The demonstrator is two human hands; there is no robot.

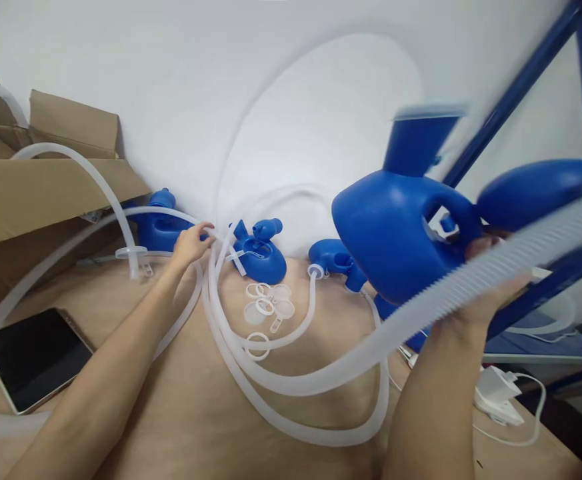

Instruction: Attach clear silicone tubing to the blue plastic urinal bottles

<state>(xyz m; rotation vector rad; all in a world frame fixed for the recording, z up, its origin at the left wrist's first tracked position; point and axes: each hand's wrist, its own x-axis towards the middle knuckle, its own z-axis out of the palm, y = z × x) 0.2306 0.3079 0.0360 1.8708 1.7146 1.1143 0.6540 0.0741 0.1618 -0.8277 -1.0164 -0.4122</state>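
My right hand (495, 283) grips a blue plastic urinal bottle (395, 227) by its handle, raised above the table and tilted. Its wide neck points up, blurred by motion. A ribbed translucent hose (451, 293) crosses in front of this hand and hides part of its fingers. My left hand (193, 243) reaches to the middle, its fingers closed around a clear plastic hose (171, 212). Just right of it rests another blue urinal bottle (263, 259). Several white rings and caps (265, 305) lie on the table in front of that bottle.
An open cardboard box (61, 180) stands at left, with hoses looping out. A tablet (41, 360) lies near it. More blue bottles (158, 230) sit along the white wall. A blue metal frame (515, 80), white power adapter (495, 387) and cables are at right. Hoses loop across the table.
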